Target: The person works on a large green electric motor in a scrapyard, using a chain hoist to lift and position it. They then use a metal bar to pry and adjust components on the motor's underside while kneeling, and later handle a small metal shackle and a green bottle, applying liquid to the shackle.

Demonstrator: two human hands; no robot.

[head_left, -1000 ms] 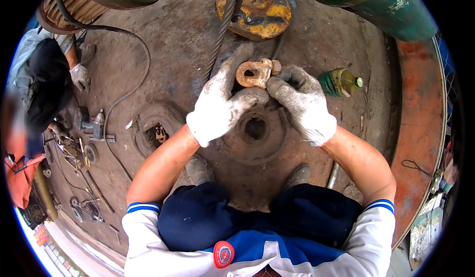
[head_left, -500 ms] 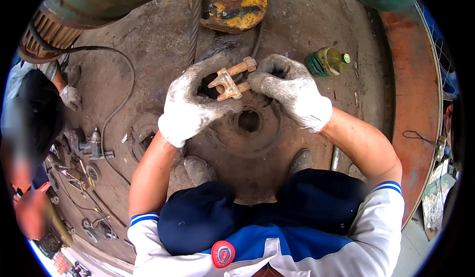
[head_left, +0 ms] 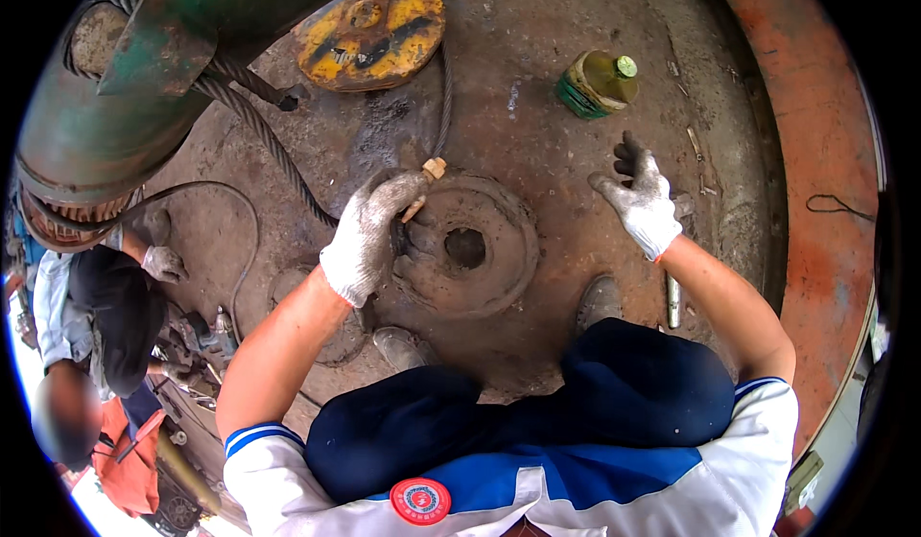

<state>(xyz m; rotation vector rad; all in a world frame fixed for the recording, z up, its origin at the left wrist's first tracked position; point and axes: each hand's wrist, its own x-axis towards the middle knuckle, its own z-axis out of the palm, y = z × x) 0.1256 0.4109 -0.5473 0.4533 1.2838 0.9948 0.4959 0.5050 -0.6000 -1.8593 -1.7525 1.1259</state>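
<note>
My left hand (head_left: 365, 235), in a dirty white work glove, is closed around a rusty wire rope clip (head_left: 434, 170). A nut and part of a threaded leg stick out past the fingers; the rest of the clip is hidden in the glove. My right hand (head_left: 641, 201), gloved too, is held out to the right with its fingers spread and nothing in it. Beyond those fingers stands a green-and-yellow bottle (head_left: 597, 86) with a pale cap, apart from the hand. Below and right of the clip lies a round, dirt-covered disc (head_left: 508, 240) with a central hole.
A yellow-and-black pulley block (head_left: 374, 34) lies at the far side with steel wire rope (head_left: 264, 139) near it. A large green cylinder (head_left: 115, 144) fills the upper left. An orange steel edge (head_left: 830, 153) curves along the right. Another person (head_left: 115, 307) crouches at the left among tools.
My right hand has left the clip and moved right, its fingers opening. The clip has stayed in my left hand, turned and mostly covered. The whole view has shifted.
</note>
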